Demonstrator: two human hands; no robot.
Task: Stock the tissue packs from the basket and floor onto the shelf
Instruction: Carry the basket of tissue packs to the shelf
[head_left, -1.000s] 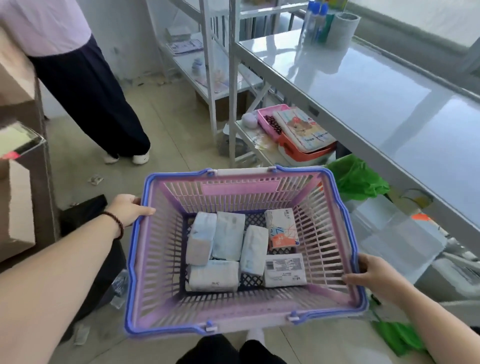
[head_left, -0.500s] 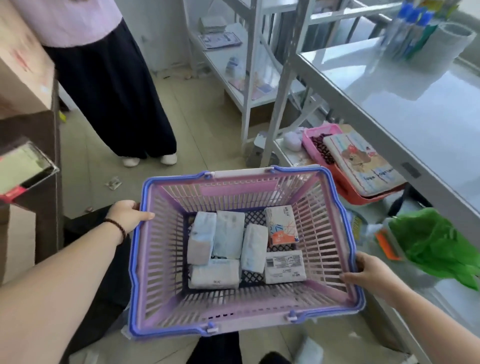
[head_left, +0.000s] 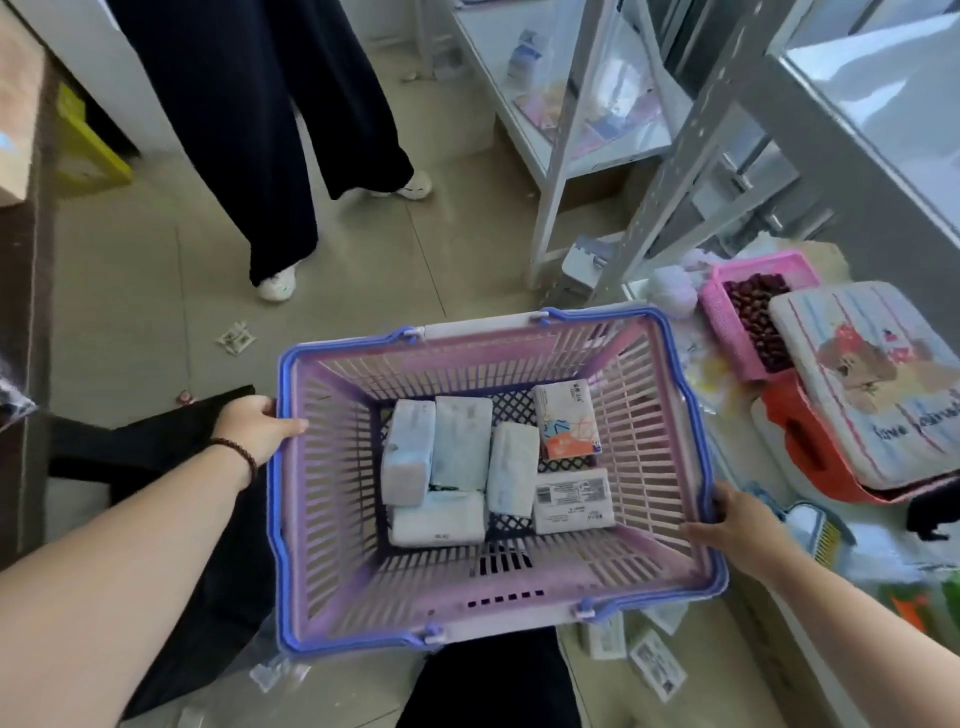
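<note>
I hold a pink basket (head_left: 332, 467) with a blue rim in front of me over the floor. My left hand (head_left: 254, 426) grips its left rim and my right hand (head_left: 737, 525) grips its right rim. Several tissue packs lie flat on the basket's bottom: white ones (head_left: 462, 441) on the left, an orange and white pack (head_left: 566, 426) at the far right, and a white pack (head_left: 571, 501) with a printed label below it. More tissue packs (head_left: 654, 662) lie on the floor under the basket's near right corner. The grey metal shelf (head_left: 857, 119) stands to the right.
A person in dark trousers (head_left: 270, 135) and white shoes stands on the tiled floor ahead. The low shelf board at right carries a pink tray (head_left: 722, 317), a cushion (head_left: 872, 384) on an orange box, and green packaging. A black bag (head_left: 156, 447) lies at left, beside a brown counter (head_left: 26, 312).
The view has tilted further down and the basket sits lower and closer to the low shelf at right. Both hands keep their hold on the rims; the packs have not shifted.
</note>
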